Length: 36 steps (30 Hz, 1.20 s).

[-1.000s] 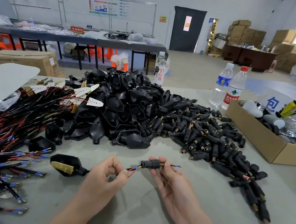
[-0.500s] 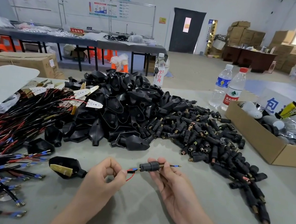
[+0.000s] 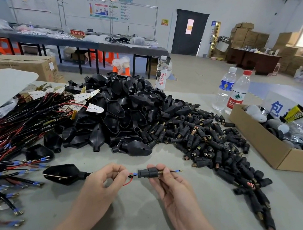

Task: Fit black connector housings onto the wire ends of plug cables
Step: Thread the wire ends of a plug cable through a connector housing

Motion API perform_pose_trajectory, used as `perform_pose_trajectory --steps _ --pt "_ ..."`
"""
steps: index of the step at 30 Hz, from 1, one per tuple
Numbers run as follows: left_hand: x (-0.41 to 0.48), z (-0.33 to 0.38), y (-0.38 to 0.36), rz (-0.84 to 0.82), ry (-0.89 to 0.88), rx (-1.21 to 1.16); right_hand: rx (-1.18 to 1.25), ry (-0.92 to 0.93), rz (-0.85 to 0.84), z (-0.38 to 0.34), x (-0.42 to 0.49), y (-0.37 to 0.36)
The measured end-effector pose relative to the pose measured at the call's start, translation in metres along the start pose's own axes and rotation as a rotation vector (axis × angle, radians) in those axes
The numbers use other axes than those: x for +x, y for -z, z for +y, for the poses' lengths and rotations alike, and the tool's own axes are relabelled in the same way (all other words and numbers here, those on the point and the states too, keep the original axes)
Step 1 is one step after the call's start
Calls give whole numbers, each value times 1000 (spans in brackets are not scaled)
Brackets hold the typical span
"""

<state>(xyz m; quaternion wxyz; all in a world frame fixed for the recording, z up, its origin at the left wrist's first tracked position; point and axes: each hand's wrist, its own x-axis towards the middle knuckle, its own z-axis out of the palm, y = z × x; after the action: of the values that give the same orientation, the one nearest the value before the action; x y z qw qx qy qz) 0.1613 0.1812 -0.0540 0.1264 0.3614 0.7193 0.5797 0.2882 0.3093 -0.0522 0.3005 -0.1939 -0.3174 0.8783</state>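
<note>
My right hand (image 3: 170, 186) grips a small black connector housing (image 3: 148, 172) between thumb and fingers. A thin wire with a blue sleeve (image 3: 176, 170) pokes out of the housing's right end. My left hand (image 3: 106, 179) pinches the cable's wire ends just left of the housing, where a red wire (image 3: 128, 182) loops down. The cable's black plug (image 3: 63, 173) lies on the table to the left of my left hand. More housings (image 3: 211, 143) lie heaped behind my right hand.
A pile of black plug shells (image 3: 119, 114) fills the table's middle. Red and black cables (image 3: 1, 141) spread along the left. An open cardboard box (image 3: 271, 146) stands at the right, with two water bottles (image 3: 231, 91) behind it and a third bottle (image 3: 161, 73) farther left.
The plug at the cable's left end has turned over, its brass blade now edge-on. The housing sits a little closer to my left hand. Both hands stay in place.
</note>
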Motion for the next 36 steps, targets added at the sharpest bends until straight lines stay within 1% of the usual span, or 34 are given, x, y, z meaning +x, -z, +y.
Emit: perform_pose_trajectory --steps 4,7,12,18,23,26,30,33,36 --pt "1 -3 -2 64 20 -7 12 21 -20 2 -2 -4" --pt "-1 -4 -6 73 49 -23 27 20 -47 3 -4 -6" --pt "-4 -4 -11 46 -6 43 29 -2 -54 4 -6 -7" --pt "-1 -8 -7 109 -40 -17 71 -8 -37 2 -5 -7" --pt "0 -10 -7 89 -47 -5 97 -39 -20 1 -6 -6" --pt "-1 -9 -9 83 -29 -34 101 -68 -46 3 -7 -7" --pt "-1 -8 -8 74 -7 -99 89 -55 -40 1 -7 -7" --pt "0 -6 -5 88 -22 -154 85 -41 -20 -1 -6 -7" --pt "0 -7 -5 66 -20 -132 82 -45 -5 0 -6 -8"
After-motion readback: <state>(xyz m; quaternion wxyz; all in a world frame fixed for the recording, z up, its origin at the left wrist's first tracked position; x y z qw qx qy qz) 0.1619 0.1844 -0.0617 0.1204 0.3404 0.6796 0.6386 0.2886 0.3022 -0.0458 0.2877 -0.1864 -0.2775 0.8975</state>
